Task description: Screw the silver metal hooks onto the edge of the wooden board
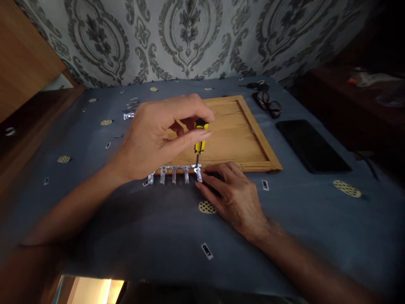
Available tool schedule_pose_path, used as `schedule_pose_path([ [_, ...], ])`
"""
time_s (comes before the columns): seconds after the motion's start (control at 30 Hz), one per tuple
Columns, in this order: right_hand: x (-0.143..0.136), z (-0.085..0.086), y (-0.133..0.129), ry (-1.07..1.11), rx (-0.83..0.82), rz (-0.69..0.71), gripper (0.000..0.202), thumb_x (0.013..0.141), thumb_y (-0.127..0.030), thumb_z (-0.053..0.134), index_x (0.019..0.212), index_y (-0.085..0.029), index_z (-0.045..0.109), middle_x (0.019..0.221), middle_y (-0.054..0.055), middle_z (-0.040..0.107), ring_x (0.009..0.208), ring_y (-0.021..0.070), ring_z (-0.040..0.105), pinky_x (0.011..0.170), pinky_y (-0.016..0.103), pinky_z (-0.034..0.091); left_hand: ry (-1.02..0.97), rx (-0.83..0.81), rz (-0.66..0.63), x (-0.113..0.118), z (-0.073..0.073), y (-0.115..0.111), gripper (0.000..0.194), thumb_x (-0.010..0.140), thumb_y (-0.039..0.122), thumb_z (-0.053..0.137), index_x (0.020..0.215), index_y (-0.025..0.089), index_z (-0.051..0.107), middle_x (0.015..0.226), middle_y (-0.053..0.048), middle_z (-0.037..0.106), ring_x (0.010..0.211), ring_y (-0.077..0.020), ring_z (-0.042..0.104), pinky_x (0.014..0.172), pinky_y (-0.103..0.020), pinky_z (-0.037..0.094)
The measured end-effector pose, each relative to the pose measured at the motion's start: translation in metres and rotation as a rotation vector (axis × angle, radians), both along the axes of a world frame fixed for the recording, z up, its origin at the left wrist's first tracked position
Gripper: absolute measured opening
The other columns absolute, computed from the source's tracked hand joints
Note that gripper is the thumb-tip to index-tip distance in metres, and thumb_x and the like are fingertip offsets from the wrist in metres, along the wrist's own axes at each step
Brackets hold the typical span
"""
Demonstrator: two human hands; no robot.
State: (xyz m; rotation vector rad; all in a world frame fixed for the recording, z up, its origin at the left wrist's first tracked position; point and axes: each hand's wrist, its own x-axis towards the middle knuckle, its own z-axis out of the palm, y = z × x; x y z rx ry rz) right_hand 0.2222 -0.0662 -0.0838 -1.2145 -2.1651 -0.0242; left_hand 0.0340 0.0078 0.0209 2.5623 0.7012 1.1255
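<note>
A yellow and black screwdriver [200, 145] stands upright, its handle between the thumb and fingers of my left hand [158, 137]. Its tip meets the rightmost metal bracket [198, 174] on the near edge of a framed wooden panel [230, 135]. From the right, my right hand [237, 196] pinches that bracket near its lower end with thumb and fingertips. Several similar silver brackets [174, 174] line the same edge to the left. Part of the panel is hidden behind my left hand.
Loose metal pieces [129, 115] and a small screw [119, 136] lie left of the panel on the blue cloth [142, 240]. To the right are folded glasses [268, 103], keys [259, 85] and a black phone [313, 145]. A patterned curtain [190, 38] hangs behind.
</note>
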Motion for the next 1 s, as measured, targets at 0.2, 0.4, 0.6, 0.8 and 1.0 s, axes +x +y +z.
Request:
schedule_pose_path([
  [0.2,-0.0002,0.0005,-0.0001,0.004,0.001,-0.004,0.019,0.092,-0.024,0.056,0.090,-0.017,0.074,0.093,0.010,0.070,0.084,0.0228,0.061,0.070,0.039,0.055,-0.034,0.074,0.014,0.0025,-0.0015,0.0007,0.003,0.084,0.019,0.067,0.085,0.019,0.064,0.079,0.002,0.064,0.072,-0.0082,0.059,0.064,-0.022,0.051],
  [0.4,0.0000,0.0010,-0.0002,0.006,-0.015,-0.003,0.020,0.093,-0.023,0.055,0.090,-0.018,0.074,0.094,0.010,0.070,0.085,0.0231,0.061,0.070,0.040,0.055,0.011,0.063,-0.019,-0.0023,0.0023,0.0029,0.006,0.086,0.015,0.063,0.090,0.018,0.065,0.081,0.003,0.066,0.073,-0.0058,0.060,0.067,-0.018,0.053],
  [0.6,0.0004,-0.0002,0.0002,0.002,0.007,0.001,0.018,0.093,-0.025,0.056,0.090,-0.018,0.073,0.094,0.009,0.070,0.086,0.0220,0.061,0.071,0.037,0.054,0.010,0.076,0.016,0.0005,-0.0005,0.0011,0.006,0.086,0.020,0.065,0.090,0.017,0.064,0.084,0.004,0.065,0.074,-0.0055,0.059,0.066,-0.018,0.053],
  [0.8,0.0005,-0.0010,0.0006,-0.001,0.025,-0.002,0.017,0.092,-0.026,0.057,0.089,-0.019,0.073,0.093,0.008,0.069,0.084,0.0216,0.060,0.070,0.037,0.054,0.024,0.053,0.045,0.0026,-0.0003,-0.0020,0.005,0.085,0.015,0.065,0.090,0.016,0.064,0.082,0.004,0.065,0.075,-0.0056,0.059,0.067,-0.018,0.052],
  [1.0,0.0005,-0.0008,0.0007,0.001,0.020,0.011,0.018,0.092,-0.024,0.057,0.089,-0.016,0.073,0.093,0.010,0.069,0.084,0.0226,0.060,0.070,0.038,0.054,-0.002,-0.041,0.026,-0.0002,-0.0001,0.0017,0.009,0.085,0.016,0.065,0.094,0.015,0.065,0.084,0.003,0.067,0.077,-0.0066,0.062,0.068,-0.017,0.053],
])
